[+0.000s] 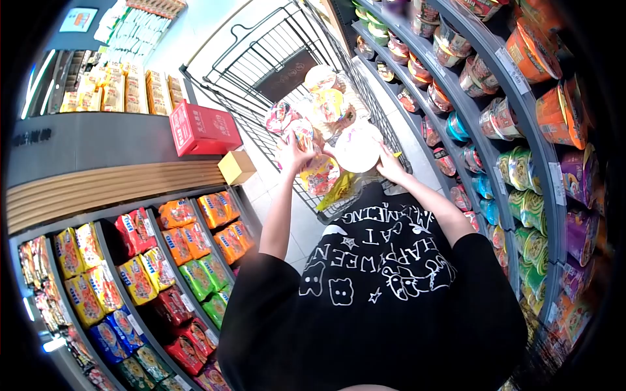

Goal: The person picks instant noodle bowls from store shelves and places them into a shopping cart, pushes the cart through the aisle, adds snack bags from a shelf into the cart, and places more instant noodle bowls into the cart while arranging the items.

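Note:
Both my hands are over a black wire shopping cart (238, 52) holding several round instant noodle cups. My left hand (295, 155) has its fingers around a colourful cup (305, 134). My right hand (390, 164) grips the right edge of a large cup with a white lid (357, 147). Another cup with a colourful lid (319, 174) lies just below my left hand, and a yellow-green packet (339, 192) is at the cart's near end. More cups, one with a yellow and red lid (328, 104), sit farther in.
Shelves of noodle cups (520, 166) line the right side. On the left, racks hold bagged noodles (137, 277) below a counter with a red box (205, 128) and a small yellow box (237, 168). Tiled floor (262, 189) shows beside the cart.

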The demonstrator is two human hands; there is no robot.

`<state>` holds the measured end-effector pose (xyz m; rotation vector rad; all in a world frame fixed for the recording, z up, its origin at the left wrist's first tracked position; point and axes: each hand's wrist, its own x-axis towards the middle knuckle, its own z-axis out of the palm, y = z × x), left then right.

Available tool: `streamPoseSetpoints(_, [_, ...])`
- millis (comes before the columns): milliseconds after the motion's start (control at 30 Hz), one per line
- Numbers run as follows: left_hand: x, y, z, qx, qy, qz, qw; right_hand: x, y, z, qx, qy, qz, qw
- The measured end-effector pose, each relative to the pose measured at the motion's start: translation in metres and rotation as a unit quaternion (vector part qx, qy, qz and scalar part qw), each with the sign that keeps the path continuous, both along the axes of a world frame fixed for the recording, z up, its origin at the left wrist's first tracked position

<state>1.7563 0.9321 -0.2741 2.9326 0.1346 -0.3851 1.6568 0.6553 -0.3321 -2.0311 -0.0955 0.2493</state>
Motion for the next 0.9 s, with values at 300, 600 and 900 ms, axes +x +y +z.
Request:
streamPoseSetpoints(300, [0.093, 0.033, -0.038, 0.078, 0.056, 0.011, 0.995, -0.005, 0.006, 0.001, 0.058, -0.022, -0.08, 0.995])
streamPoseSetpoints(600, [0.09, 0.014, -0.039, 0.045, -0.003, -0.061, 0.997, -0.002, 0.019, 0.024, -0.101, -0.006, -0.14, 0.985])
streamPoseSetpoints(900, [-0.041, -0.114, -0.009, -0.08, 0.025, -0.382, 0.92, -0.003, 0.026, -0.012, 0.249, 0.209, -0.258, 0.91])
